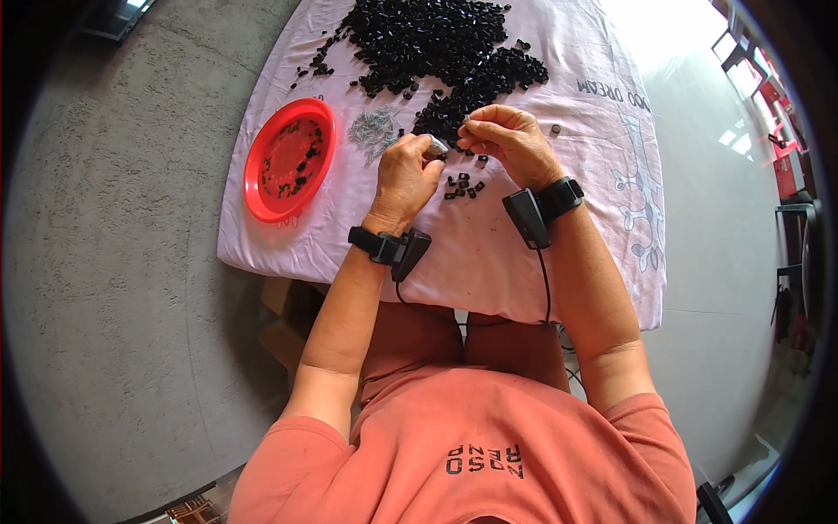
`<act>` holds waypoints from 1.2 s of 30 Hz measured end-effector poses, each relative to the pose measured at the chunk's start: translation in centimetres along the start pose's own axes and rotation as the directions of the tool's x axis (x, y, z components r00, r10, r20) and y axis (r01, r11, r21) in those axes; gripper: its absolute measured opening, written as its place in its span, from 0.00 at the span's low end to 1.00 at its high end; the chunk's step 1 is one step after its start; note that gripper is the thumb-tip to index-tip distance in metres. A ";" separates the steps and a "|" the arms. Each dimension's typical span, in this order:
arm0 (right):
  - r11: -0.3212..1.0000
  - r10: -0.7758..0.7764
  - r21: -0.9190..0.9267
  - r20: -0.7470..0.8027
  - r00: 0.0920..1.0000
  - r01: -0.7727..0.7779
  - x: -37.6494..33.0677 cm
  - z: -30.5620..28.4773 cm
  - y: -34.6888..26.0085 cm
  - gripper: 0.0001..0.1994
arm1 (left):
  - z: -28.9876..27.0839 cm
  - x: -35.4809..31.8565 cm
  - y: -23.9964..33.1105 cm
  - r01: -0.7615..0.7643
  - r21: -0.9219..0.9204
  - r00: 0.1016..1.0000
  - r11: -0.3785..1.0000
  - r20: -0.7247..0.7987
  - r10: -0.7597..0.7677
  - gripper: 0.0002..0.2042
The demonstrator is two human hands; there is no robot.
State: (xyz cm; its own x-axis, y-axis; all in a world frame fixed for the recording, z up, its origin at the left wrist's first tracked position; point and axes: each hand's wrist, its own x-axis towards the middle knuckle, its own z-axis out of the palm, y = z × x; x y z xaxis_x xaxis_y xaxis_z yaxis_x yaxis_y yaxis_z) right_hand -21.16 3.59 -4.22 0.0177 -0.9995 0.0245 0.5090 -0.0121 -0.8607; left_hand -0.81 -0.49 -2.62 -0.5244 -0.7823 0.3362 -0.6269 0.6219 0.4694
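Pink-clothed worktop (489, 271) bears heap of small black pieces (428, 35), near silvery pins (374, 131). Right hand (526, 147) pinches tiny thin piece (467, 120), kind unclear; left hand (404, 177) curled, cannot tell if grip holds something. Step seems careful two-hand handling; next move calls for steady pinch.

Glossy plastic pieces (423, 39), shiny metal pins (374, 131), smooth plastic dish (272, 210), matt cloth (489, 258)

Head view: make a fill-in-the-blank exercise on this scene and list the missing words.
The round dish is coloured ____.
The small parts heaped at the far end of the cloth are coloured ____.
Of the left hand and the right hand, the one nearer the dish is the ____.

Missing words: red; black; left.
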 end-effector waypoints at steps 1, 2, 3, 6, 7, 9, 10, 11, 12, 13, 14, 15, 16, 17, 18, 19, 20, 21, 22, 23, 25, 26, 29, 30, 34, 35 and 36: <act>1.000 0.003 -0.009 0.000 1.000 -0.003 0.0 0.0 0.0 0.07 | -0.1 -0.3 0.0 0.005 -0.025 1.000 1.000 -0.010 -0.005 0.07; 1.000 0.004 -0.018 0.009 1.000 -0.003 0.0 0.0 0.0 0.07 | -0.4 -0.4 0.4 0.040 -0.083 0.999 0.996 -0.009 -0.041 0.06; 1.000 0.004 -0.026 0.018 1.000 -0.004 -0.1 0.0 -0.1 0.07 | -0.8 -0.5 0.9 0.075 -0.141 0.997 0.987 -0.005 -0.077 0.06; 0.998 0.023 -0.065 0.031 0.999 -0.021 -0.1 0.1 -0.1 0.07 | -1.4 -0.8 1.4 0.160 -0.306 0.986 0.938 0.007 -0.166 0.05; 0.996 0.032 -0.079 0.032 0.999 -0.029 -0.1 0.1 -0.1 0.07 | -1.5 -0.8 1.4 0.184 -0.358 0.981 0.915 0.012 -0.192 0.04; 0.995 0.037 -0.097 0.049 0.998 -0.032 0.0 0.1 0.0 0.07 | -1.8 -0.9 1.5 0.227 -0.432 0.971 0.873 0.027 -0.239 0.04; 0.994 0.040 -0.105 0.057 0.998 -0.034 0.0 0.1 0.1 0.07 | -1.9 -0.9 1.5 0.248 -0.467 0.964 0.849 0.035 -0.262 0.04; 0.992 0.047 -0.119 0.059 0.997 -0.040 0.0 0.2 0.0 0.07 | -1.9 -0.9 1.4 0.245 -0.472 0.965 0.847 0.038 -0.258 0.04; 0.990 0.054 -0.133 0.062 0.997 -0.046 -0.1 0.3 0.0 0.07 | -1.9 -0.9 1.2 0.241 -0.476 0.967 0.846 0.040 -0.253 0.04; 0.988 0.061 -0.147 0.064 0.996 -0.051 -0.1 0.4 -0.1 0.07 | -1.9 -0.9 1.1 0.238 -0.481 0.968 0.844 0.042 -0.249 0.04; 0.986 0.063 -0.160 0.072 0.995 -0.051 -0.1 0.4 -0.1 0.07 | -1.9 -0.8 1.3 0.233 -0.484 0.969 0.844 0.041 -0.244 0.04; 0.984 0.064 -0.173 0.079 0.995 -0.050 -0.1 0.3 -0.1 0.07 | -1.9 -0.7 1.6 0.228 -0.487 0.970 0.843 0.040 -0.239 0.04; 0.981 0.066 -0.186 0.086 0.994 -0.049 -0.1 0.2 -0.2 0.07 | -1.8 -0.6 1.8 0.223 -0.490 0.971 0.843 0.038 -0.234 0.04; 0.980 0.071 -0.190 0.090 0.993 -0.053 -0.2 0.4 -0.2 0.07 | -1.7 -0.5 1.7 0.200 -0.540 0.974 0.818 0.017 -0.226 0.04; 0.979 0.077 -0.195 0.094 0.993 -0.057 -0.2 0.6 -0.3 0.07 | -1.5 -0.4 1.5 0.175 -0.587 0.976 0.790 -0.004 -0.219 0.04; 0.978 0.082 -0.199 0.098 0.992 -0.062 -0.2 0.8 -0.3 0.07 | -1.3 -0.3 1.5 0.149 -0.632 0.977 0.760 -0.026 -0.213 0.04; 0.979 0.083 -0.194 0.100 0.992 -0.062 -0.3 0.7 -0.3 0.07 | -1.3 -0.2 1.8 0.156 -0.638 0.977 0.754 -0.014 -0.214 0.04; 0.980 0.084 -0.190 0.102 0.991 -0.063 -0.3 0.7 -0.2 0.07 | -1.4 -0.1 2.3 0.163 -0.644 0.977 0.748 -0.002 -0.215 0.04; 0.981 0.084 -0.185 0.104 0.991 -0.064 -0.3 0.6 -0.2 0.07 | -1.4 0.0 2.6 0.170 -0.649 0.976 0.741 0.010 -0.215 0.04; 0.981 0.084 -0.181 0.107 0.991 -0.064 -0.3 0.6 -0.2 0.07 | -1.3 0.0 2.6 0.161 -0.647 0.978 0.745 0.004 -0.208 0.04; 0.983 0.084 -0.173 0.111 0.990 -0.064 -0.2 0.7 -0.1 0.07 | -1.1 0.1 2.6 0.145 -0.642 0.981 0.753 -0.006 -0.194 0.05; 0.983 0.081 -0.174 0.118 0.990 -0.060 -0.2 0.7 -0.1 0.07 | -1.1 0.1 2.7 0.145 -0.629 0.979 0.764 -0.020 -0.202 0.04; 0.984 0.076 -0.170 0.126 0.989 -0.054 -0.2 0.7 0.1 0.07 | -1.3 0.0 3.1 0.146 -0.567 0.978 0.811 -0.044 -0.206 0.04; 0.985 0.077 -0.165 0.120 0.990 -0.056 -0.2 0.8 0.2 0.07 | -1.4 0.0 3.2 0.144 -0.531 0.980 0.835 -0.039 -0.194 0.04; 0.984 0.099 -0.159 0.094 0.991 -0.083 -0.1 0.7 0.5 0.08 | -1.5 -0.1 4.0 0.137 -0.406 0.983 0.903 -0.058 -0.176 0.04; 0.983 0.105 -0.163 0.091 0.990 -0.089 -0.1 0.8 0.5 0.07 | -1.7 -0.2 4.2 0.129 -0.384 0.984 0.914 -0.061 -0.165 0.04; 0.981 0.111 -0.167 0.087 0.990 -0.095 -0.2 0.9 0.5 0.07 | -1.8 -0.2 4.4 0.121 -0.363 0.986 0.924 -0.064 -0.154 0.03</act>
State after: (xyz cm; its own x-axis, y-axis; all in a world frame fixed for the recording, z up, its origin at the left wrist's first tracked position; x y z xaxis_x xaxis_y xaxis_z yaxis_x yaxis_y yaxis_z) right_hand -20.09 3.80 -4.19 0.1486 -0.9885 -0.0270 0.3543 0.0787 -0.9318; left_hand -2.40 2.36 0.85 -0.3833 -0.8696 0.3113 -0.4338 0.4671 0.7705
